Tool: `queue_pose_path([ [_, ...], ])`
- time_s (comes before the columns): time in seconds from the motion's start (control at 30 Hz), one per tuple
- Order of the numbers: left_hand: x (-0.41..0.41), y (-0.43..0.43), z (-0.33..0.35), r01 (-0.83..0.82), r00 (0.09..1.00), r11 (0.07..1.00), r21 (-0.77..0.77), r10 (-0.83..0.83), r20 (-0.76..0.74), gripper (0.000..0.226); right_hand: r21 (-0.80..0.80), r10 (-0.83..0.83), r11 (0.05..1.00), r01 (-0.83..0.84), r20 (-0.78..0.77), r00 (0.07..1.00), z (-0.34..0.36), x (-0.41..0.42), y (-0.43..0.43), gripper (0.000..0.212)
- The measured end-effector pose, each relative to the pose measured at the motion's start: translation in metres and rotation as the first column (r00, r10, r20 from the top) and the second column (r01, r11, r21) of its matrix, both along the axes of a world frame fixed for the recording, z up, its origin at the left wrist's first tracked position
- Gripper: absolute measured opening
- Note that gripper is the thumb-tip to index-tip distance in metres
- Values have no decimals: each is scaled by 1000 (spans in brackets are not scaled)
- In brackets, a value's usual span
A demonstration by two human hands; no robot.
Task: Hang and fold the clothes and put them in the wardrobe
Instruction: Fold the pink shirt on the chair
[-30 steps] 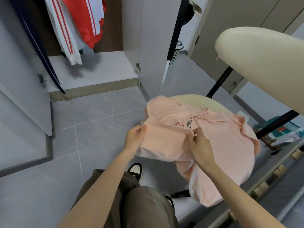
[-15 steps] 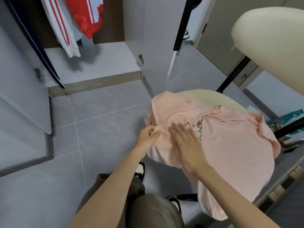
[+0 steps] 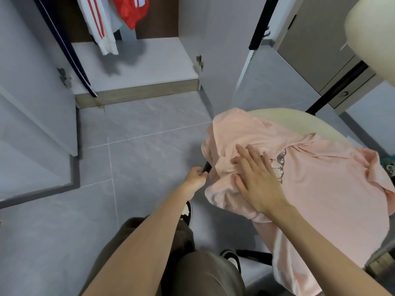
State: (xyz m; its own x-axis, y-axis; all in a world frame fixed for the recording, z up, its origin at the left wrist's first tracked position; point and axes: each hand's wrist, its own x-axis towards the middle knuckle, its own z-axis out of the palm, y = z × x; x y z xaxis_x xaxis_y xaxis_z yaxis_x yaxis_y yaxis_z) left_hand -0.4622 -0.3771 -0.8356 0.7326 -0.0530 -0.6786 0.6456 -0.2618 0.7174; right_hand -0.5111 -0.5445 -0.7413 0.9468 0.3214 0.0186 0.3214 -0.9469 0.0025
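A pale pink shirt (image 3: 316, 184) with a small grey print lies spread over the cream seat (image 3: 284, 119) of a chair at the right. My right hand (image 3: 256, 178) presses flat on the shirt's bunched left part, fingers straight. My left hand (image 3: 195, 178) is off the cloth, just left of the shirt. Its fingers curl at the end of a short black bar (image 3: 206, 167) that pokes out from under the shirt. The open wardrobe (image 3: 139, 65) stands ahead. Inside hang a white garment with red stripes (image 3: 98, 28) and a red one (image 3: 132, 11).
Grey wardrobe doors stand open at the left (image 3: 32, 92) and the middle (image 3: 222, 50). The chair's cream backrest (image 3: 372, 39) looms at the upper right, above grey cabinets (image 3: 316, 39). My legs and shoes (image 3: 188, 210) stand on the grey tiled floor (image 3: 139, 157).
My left hand let go of the shirt's edge and moved down-left to the black bar. My right hand stays flat on the shirt. The view has tilted closer to the wardrobe.
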Motion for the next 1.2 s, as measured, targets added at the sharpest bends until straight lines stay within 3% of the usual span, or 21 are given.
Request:
queue_pose_path([
  [0.13, 13, 7, -19, -21, 993, 999, -46, 15, -117, 52, 200, -23, 980, 19, 17, 1000, 0, 7, 2, 35],
  [0.33, 25, 3, -52, -182, 921, 946, -268, 68, -383, 74, 237, -67, 971, 45, 85, 994, -4, 13, 6, 32],
  [0.47, 33, -7, -70, -300, 886, 901, -312, 142, -441, 81, 229, -93, 971, 65, 112, 989, -10, 14, 5, 30],
  [0.73, 24, -9, -83, -301, 900, 807, -508, 64, -431, 105, 229, -86, 972, 46, 165, 982, -17, 16, 2, 29],
  [0.9, 11, 12, -63, -309, 923, 739, -598, 83, -375, 91, 229, -90, 972, 46, 188, 978, -19, 16, 2, 30],
  [1.03, 6, 41, -35, -260, 942, 804, -535, 89, -324, 66, 238, -80, 971, 36, 177, 981, -14, 14, 3, 30],
  [1.2, 7, 68, 18, -246, 964, 811, -530, 149, -221, 34, 304, -65, 952, 35, 91, 994, -4, 10, 3, 32],
])
